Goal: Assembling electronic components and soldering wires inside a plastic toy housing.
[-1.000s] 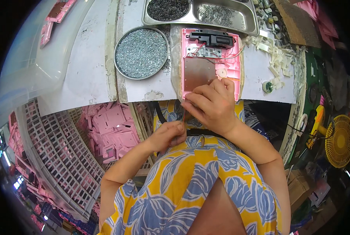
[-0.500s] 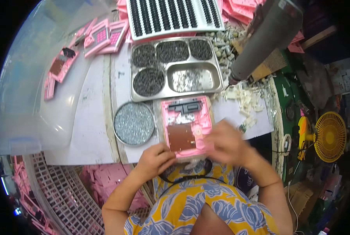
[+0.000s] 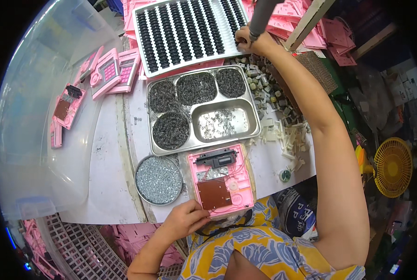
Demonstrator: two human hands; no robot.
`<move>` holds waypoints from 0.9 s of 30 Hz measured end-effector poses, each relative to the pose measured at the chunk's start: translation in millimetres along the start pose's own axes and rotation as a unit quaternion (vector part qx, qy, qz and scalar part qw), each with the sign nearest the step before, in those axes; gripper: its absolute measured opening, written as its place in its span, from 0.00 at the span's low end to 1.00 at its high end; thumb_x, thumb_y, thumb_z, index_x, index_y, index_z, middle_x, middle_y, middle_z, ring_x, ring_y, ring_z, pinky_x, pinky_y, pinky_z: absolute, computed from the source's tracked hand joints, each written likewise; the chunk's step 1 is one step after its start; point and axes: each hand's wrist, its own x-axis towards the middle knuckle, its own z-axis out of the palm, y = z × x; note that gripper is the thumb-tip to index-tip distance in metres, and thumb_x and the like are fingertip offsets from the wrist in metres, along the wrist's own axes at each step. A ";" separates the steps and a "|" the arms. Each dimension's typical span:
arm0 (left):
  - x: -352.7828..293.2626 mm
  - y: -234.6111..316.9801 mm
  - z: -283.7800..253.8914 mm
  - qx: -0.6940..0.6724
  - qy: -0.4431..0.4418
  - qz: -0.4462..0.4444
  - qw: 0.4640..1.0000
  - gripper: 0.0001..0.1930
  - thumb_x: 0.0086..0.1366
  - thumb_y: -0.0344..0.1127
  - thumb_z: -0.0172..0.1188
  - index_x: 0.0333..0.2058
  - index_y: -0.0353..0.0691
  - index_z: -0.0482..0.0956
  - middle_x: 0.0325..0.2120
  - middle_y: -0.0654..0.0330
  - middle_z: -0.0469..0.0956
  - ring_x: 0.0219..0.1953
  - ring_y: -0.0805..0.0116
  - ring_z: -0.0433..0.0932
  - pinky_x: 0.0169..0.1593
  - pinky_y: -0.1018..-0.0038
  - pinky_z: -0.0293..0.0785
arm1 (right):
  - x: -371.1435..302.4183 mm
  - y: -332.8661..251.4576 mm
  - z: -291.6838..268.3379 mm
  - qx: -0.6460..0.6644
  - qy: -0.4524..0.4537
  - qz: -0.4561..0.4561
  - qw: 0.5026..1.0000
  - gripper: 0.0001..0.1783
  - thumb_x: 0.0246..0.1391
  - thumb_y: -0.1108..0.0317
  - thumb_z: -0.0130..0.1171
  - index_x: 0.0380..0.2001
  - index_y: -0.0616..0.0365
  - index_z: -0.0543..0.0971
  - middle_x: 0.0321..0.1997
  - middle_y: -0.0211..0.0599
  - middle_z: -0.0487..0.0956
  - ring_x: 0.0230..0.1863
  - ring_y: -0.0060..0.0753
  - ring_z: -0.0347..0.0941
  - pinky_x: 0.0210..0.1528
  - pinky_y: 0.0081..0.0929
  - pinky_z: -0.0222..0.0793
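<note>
My left hand has its fingers closed on the lower left corner of a pink plastic housing. Inside the housing are a brown circuit board, a black mechanism and thin red wires. My right arm stretches far forward, and my right hand is at the right edge of a white tray filled with rows of black ribbed parts. The fingers of that hand are bent together at the end row; what they pinch is too small to make out. A grey cylindrical tool hangs partly across the hand.
A steel compartment tray holds dark springs, with a round tin of small silvery pieces beside it. Small motors and white plastic pieces lie right. Finished-looking pink units and a clear bin stand left.
My right hand has left the pink housing and reached forward to the tray of black parts. My left hand stays at the housing's corner. The whole view has shifted.
</note>
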 end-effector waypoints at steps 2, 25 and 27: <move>-1.6 1.9 0.5 -0.003 0.003 -0.011 1.000 0.12 0.54 0.31 0.74 0.38 0.41 0.85 0.29 0.58 0.76 0.29 0.61 0.77 0.31 0.69 0.75 | 6.5 0.5 3.5 -0.012 -0.022 0.001 1.000 0.08 0.49 0.64 0.66 0.33 0.51 0.80 0.37 0.38 0.81 0.39 0.48 0.77 0.46 0.42 0.74; -1.2 0.8 1.5 -0.010 -0.002 -0.029 1.000 0.13 0.52 0.27 0.74 0.37 0.38 0.83 0.29 0.58 0.72 0.31 0.60 0.74 0.34 0.68 0.72 | -251.3 -341.9 -135.1 0.292 -0.099 0.139 0.941 0.08 0.49 0.68 0.68 0.34 0.50 0.81 0.31 0.29 0.79 0.39 0.38 0.71 0.45 0.35 0.63; -1.7 1.2 3.1 -0.011 0.007 -0.028 1.000 0.13 0.52 0.27 0.74 0.37 0.38 0.82 0.29 0.58 0.72 0.31 0.60 0.74 0.34 0.68 0.72 | -246.9 -343.5 -137.5 0.221 -0.109 0.096 0.965 0.10 0.48 0.66 0.69 0.34 0.51 0.80 0.31 0.29 0.77 0.41 0.38 0.71 0.46 0.39 0.63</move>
